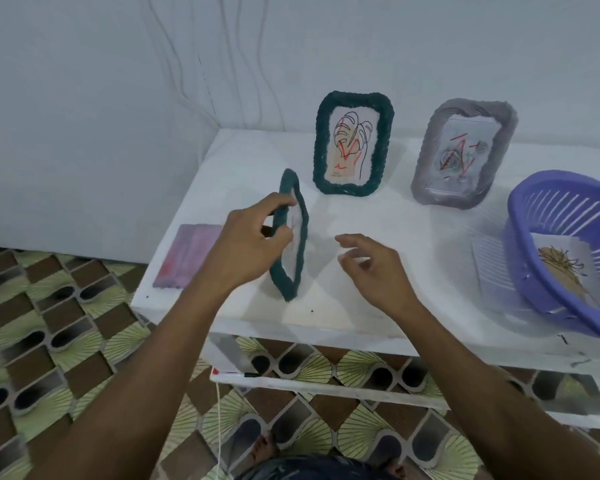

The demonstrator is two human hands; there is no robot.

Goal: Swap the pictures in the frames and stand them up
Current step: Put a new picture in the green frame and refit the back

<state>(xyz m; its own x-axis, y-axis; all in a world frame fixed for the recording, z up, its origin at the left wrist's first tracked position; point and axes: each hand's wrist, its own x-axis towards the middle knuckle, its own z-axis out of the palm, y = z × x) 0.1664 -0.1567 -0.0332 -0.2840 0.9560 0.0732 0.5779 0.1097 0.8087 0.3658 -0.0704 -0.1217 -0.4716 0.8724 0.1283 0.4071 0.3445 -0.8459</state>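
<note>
A dark green braided frame [300, 237] stands on its lower edge on the white table [378, 220], seen almost edge-on. My left hand [246, 244] grips its left rim, fingers over the top and thumb against the side. My right hand [374, 268] hovers just right of that frame with relaxed, spread fingers and holds nothing. A second green frame [354, 143] with a leaf line drawing stands upright at the back. To its right a grey frame [465, 150] with a red-scribbled picture leans back.
A purple plastic basket [568, 216] sits at the table's right edge, with a loose picture [561, 271] of a brown shape inside. A pink-purple card [191, 256] lies at the left edge. White wall behind, patterned tile floor below.
</note>
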